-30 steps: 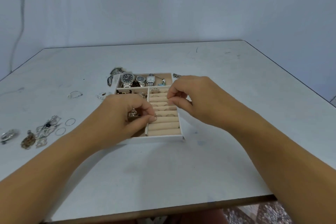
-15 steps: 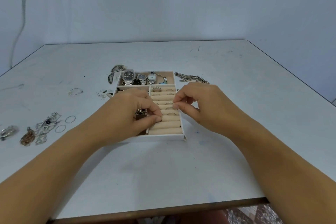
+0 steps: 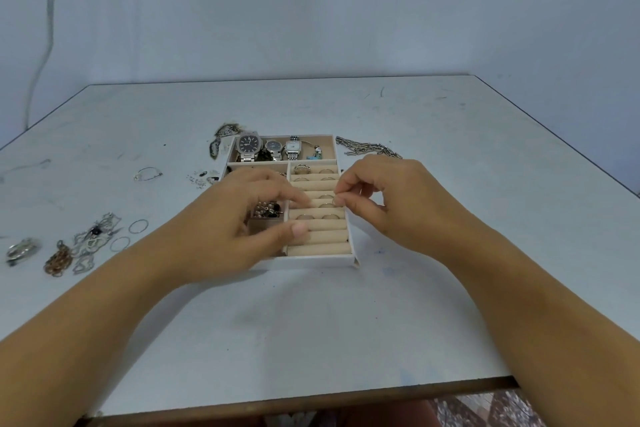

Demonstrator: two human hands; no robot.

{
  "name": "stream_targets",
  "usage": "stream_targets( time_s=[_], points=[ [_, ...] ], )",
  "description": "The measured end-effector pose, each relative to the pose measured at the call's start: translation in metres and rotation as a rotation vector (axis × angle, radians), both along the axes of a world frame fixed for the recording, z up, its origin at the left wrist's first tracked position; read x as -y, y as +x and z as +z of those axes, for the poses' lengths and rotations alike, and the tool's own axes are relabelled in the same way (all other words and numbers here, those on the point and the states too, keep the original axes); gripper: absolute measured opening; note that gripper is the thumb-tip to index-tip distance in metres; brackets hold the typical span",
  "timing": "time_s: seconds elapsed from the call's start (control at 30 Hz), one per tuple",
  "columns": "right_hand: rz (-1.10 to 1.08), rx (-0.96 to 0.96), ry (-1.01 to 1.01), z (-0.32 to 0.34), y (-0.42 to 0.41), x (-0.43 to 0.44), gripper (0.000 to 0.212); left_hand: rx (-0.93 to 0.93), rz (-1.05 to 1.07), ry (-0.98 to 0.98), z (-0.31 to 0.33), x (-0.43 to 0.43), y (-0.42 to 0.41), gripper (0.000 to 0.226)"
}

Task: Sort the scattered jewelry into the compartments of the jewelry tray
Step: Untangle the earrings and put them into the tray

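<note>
The white jewelry tray [image 3: 322, 261] lies at the table's centre. Its far compartment holds three watches [image 3: 273, 148]. The right section has beige ring rolls [image 3: 320, 237] with several rings tucked in. My right hand [image 3: 388, 204] pinches a small ring [image 3: 336, 201] between thumb and forefinger, just above the middle rolls. My left hand [image 3: 239, 218] lies over the left compartments, with its forefinger and thumb stretched onto the rolls. A cluster of beaded pieces [image 3: 266, 211] shows in the compartment under its fingers.
Loose jewelry lies on the white table: a chain [image 3: 367, 149] behind the tray on the right, a necklace [image 3: 221, 137] at the back left, a bangle [image 3: 147, 173], two hoops [image 3: 138, 226], tangled chains [image 3: 91, 243] and more pieces near the left edge.
My right hand has come a little nearer along the rolls, still pinching the ring. My left forefinger and thumb have spread out over the rolls.
</note>
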State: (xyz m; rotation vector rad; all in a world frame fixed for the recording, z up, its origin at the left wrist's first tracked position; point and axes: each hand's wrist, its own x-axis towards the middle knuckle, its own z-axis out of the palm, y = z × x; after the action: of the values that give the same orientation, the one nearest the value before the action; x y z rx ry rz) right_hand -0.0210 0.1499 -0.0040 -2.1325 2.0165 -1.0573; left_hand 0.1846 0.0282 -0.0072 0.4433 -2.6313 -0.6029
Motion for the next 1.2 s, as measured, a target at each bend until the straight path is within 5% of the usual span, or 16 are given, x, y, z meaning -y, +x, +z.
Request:
stream_targets(
  time_s=[0.2, 0.93, 1.2],
  points=[
    [0.001, 0.045, 0.021, 0.001, 0.002, -0.002, 0.002, 0.092, 0.024, -0.111, -0.007, -0.003, 0.015, 0.070],
    [0.094, -0.096, 0.008, -0.007, 0.016, -0.001, 0.002, 0.082, 0.082, -0.161, -0.016, -0.005, 0.014, 0.070],
    [0.089, -0.100, 0.159, -0.005, 0.015, 0.000, 0.010, 0.084, 0.082, -0.148, -0.017, -0.004, 0.015, 0.070]
  ],
)
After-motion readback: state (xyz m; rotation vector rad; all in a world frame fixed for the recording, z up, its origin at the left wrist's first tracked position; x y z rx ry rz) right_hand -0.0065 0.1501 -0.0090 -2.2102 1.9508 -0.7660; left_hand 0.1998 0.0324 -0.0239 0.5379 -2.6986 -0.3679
